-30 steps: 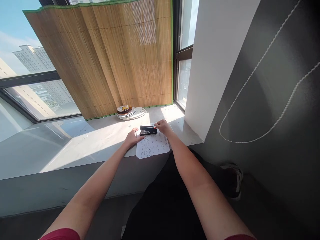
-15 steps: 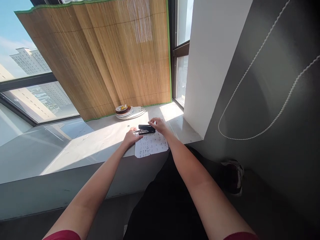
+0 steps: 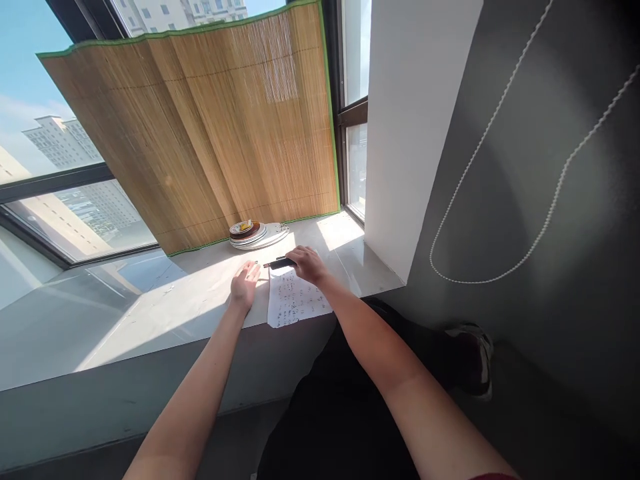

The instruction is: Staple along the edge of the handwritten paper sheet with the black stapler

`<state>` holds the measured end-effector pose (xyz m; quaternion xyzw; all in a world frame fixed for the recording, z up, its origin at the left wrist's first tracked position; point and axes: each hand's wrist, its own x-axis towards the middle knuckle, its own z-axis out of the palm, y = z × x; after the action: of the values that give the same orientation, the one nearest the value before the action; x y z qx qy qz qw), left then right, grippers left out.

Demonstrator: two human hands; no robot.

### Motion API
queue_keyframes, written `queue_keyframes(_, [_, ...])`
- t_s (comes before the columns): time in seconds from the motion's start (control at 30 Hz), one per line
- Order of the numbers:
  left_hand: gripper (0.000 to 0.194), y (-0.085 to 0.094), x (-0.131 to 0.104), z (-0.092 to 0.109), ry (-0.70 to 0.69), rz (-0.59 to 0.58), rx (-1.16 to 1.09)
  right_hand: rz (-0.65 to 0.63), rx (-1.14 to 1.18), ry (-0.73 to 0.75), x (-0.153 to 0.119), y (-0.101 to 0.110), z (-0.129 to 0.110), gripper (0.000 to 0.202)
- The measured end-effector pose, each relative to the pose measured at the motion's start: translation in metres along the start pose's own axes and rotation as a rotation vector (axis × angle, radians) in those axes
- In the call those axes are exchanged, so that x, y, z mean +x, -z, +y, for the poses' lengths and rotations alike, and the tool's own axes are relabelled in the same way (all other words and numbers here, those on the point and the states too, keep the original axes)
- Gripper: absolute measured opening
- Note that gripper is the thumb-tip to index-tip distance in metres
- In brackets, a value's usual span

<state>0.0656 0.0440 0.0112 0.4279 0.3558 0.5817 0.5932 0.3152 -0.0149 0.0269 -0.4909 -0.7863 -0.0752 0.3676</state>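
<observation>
A black stapler is in my right hand, whose fingers are wrapped round its right end. The stapler's left end points toward my left hand. That hand rests on the sill with its fingers stretched out, apart from the stapler. Right at its fingertips lies a small dark piece, too small to make out. Beneath the stapler and my right hand is a white sheet of paper with rows of handwriting, its near edge reaching the edge of the sill.
Behind my hands, a stack of plates stands on the pale window sill. A bamboo blind hangs in front of the window. To the right are a white wall column and a looped bead cord.
My left hand has let go of the stapler and moved left to the small piece. My right hand has closed round the stapler. The view has tilted up slightly.
</observation>
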Motion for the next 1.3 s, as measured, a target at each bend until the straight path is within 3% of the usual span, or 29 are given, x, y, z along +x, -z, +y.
queue_keyframes(0.07, [0.044, 0.004, 0.001, 0.003, 0.228, 0.008, -0.214, 0.041, -0.102, 0.218, 0.003, 0.0, -0.007, 0.032])
queue_keyframes(0.13, [0.05, 0.005, 0.001, 0.006, 0.369, 0.0, -0.301, 0.06, -0.181, 0.37, 0.006, -0.002, -0.014, 0.032])
queue_keyframes(0.23, [0.055, 0.004, 0.001, 0.01, 0.415, -0.023, -0.346, 0.03, -0.257, 0.504, 0.009, -0.007, -0.025, 0.029])
queue_keyframes(0.33, [0.053, 0.002, 0.0, 0.012, 0.396, -0.014, -0.352, 0.006, -0.25, 0.509, 0.01, -0.009, -0.032, 0.029])
queue_keyframes(0.43, [0.056, 0.001, -0.002, 0.012, 0.343, 0.032, -0.328, 0.027, -0.143, 0.338, 0.008, -0.007, -0.031, 0.033])
queue_keyframes(0.57, [0.065, -0.004, -0.007, 0.009, 0.304, 0.061, -0.248, 0.105, 0.072, -0.235, 0.004, -0.002, -0.017, 0.028])
queue_keyframes(0.67, [0.052, -0.007, -0.012, 0.005, 0.208, 0.026, -0.082, 0.076, 0.24, -0.547, 0.001, 0.005, -0.001, 0.029])
queue_keyframes(0.8, [0.019, -0.008, -0.018, 0.001, 0.071, -0.111, 0.222, -0.011, 0.323, -0.641, -0.002, 0.012, 0.014, 0.028])
queue_keyframes(0.87, [0.028, -0.008, -0.021, 0.0, 0.03, -0.184, 0.337, -0.069, 0.32, -0.653, -0.004, 0.013, 0.016, 0.028])
queue_keyframes(0.97, [0.045, -0.009, -0.025, 0.0, -0.021, -0.313, 0.467, -0.077, 0.276, -0.553, -0.005, 0.013, 0.012, 0.038])
queue_keyframes(1.07, [0.047, -0.013, -0.03, 0.002, -0.069, -0.421, 0.544, 0.018, 0.216, -0.218, -0.003, 0.012, 0.002, 0.048])
queue_keyframes(1.17, [0.045, -0.015, -0.034, 0.004, -0.102, -0.45, 0.548, -0.015, 0.223, 0.114, 0.001, 0.009, -0.01, 0.04])
queue_keyframes(1.3, [0.052, -0.015, -0.037, 0.006, -0.119, -0.479, 0.546, -0.115, 0.306, 0.269, 0.005, 0.004, -0.024, 0.022])
